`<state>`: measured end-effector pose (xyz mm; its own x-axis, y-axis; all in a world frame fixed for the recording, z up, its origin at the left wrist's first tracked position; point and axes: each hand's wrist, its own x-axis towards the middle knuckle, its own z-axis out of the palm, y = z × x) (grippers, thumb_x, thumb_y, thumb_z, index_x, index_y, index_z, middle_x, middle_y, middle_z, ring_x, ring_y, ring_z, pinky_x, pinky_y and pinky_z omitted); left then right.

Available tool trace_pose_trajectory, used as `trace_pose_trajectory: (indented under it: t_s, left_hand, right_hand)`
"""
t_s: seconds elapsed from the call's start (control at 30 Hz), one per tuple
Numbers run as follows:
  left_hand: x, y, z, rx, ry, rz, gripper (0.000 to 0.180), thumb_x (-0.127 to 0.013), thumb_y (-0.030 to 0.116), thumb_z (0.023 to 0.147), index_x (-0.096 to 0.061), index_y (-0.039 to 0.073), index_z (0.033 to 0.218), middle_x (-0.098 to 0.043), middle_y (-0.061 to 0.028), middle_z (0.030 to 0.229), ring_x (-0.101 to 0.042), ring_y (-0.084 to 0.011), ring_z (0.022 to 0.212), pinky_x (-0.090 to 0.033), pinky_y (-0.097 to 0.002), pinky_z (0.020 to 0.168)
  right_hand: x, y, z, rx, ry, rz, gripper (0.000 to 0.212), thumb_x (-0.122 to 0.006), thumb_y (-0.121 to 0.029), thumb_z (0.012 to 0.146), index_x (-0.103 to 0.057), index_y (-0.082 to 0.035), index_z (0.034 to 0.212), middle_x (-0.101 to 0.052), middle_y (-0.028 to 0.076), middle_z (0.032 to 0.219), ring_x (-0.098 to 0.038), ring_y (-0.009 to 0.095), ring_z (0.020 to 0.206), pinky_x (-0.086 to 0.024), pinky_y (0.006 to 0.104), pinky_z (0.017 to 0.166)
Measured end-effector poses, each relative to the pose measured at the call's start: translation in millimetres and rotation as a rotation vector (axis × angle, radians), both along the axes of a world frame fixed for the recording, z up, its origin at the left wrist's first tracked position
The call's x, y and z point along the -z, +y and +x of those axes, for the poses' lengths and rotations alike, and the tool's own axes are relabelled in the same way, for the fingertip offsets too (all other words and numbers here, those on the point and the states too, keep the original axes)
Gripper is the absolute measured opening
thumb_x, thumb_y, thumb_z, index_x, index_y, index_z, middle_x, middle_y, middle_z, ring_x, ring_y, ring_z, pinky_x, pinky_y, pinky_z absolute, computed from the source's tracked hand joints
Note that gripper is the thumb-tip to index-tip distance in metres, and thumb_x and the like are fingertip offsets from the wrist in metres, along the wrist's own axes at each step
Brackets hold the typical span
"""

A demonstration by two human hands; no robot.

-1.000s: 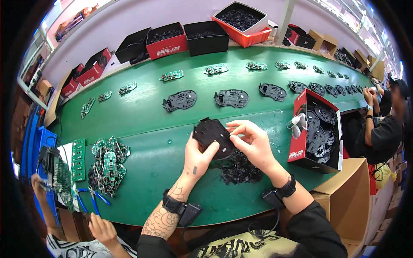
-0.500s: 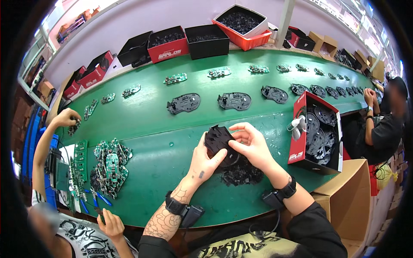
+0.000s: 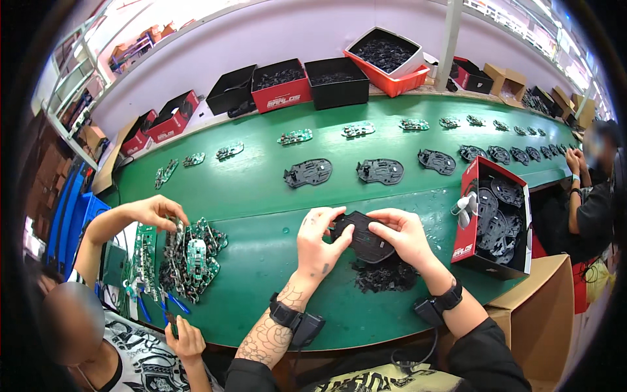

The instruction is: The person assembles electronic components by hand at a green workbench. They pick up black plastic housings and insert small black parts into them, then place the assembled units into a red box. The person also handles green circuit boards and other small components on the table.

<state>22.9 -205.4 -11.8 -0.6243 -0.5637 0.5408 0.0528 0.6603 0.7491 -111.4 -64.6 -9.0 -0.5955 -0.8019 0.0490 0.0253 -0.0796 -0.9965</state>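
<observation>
A black plastic mouse base shell is held flat above the green bench. My left hand grips its left edge, the thumb lying on the upper face. On its right side my right hand holds on with thumb and fingers. A pile of small black plastic parts lies just under and in front of the shell. Farther off, a row of similar black shells lies on the bench, with a row of green circuit boards beyond it.
On the right stands a red and black box full of shells, a cardboard carton nearer. At left a co-worker's hand touches a heap of circuit boards near blue-handled pliers. Bins of parts line the back.
The shell has turned in my hands and now lies flatter, its broad face up. The co-worker's hand has come from the far boards to the heap. The whole view has shifted slightly.
</observation>
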Motion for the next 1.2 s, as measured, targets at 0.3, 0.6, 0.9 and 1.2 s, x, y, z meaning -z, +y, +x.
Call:
trace_pose_trajectory:
  t_s: [0.3,0.6,0.9,1.2]
  left_hand:
    - [22.5,-115.2,24.4,-0.509,0.036,0.068,0.030,-0.070,0.020,0.085,-0.068,0.003,0.109,-0.066,-0.0075,0.101,-0.059,-0.0147,0.082,-0.049,-0.0290,0.073]
    - [37.0,-206.8,48.7,-0.939,-0.292,-0.061,0.036,-0.065,0.031,0.086,-0.065,0.004,0.110,-0.064,-0.0139,0.106,-0.062,-0.0302,0.097,-0.049,-0.0402,0.083]
    - [29.2,-216.4,48.0,-0.976,-0.439,-0.034,0.040,-0.063,0.036,0.087,-0.059,0.012,0.119,-0.063,-0.0102,0.112,-0.060,-0.0322,0.101,-0.048,-0.0455,0.083]
    - [-19.5,-148.5,-8.7,-0.817,-0.025,-0.705,0.041,-0.058,0.016,0.087,-0.054,0.005,0.126,-0.053,-0.0141,0.129,-0.048,-0.0290,0.118,-0.034,-0.0422,0.100]
  right_hand:
    - [-8.9,13.7,-25.4,0.195,0.720,0.179,0.021,-0.071,-0.017,0.082,-0.071,-0.003,0.098,-0.068,0.008,0.084,-0.064,0.021,0.078,-0.050,0.0327,0.072]
    - [5.1,4.3,-18.4,0.089,0.914,0.257,0.014,-0.071,-0.018,0.080,-0.071,-0.007,0.088,-0.062,0.006,0.085,-0.058,0.026,0.088,-0.048,0.0364,0.079]
    - [8.9,2.5,-13.7,0.065,0.920,0.250,0.008,-0.068,-0.012,0.080,-0.066,-0.005,0.083,-0.061,0.008,0.087,-0.057,0.028,0.090,-0.047,0.0371,0.082]
    - [12.0,0.8,-30.0,0.262,0.992,-0.124,0.008,-0.063,-0.008,0.080,-0.060,-0.005,0.086,-0.060,0.012,0.080,-0.060,0.033,0.082,-0.049,0.0411,0.075]
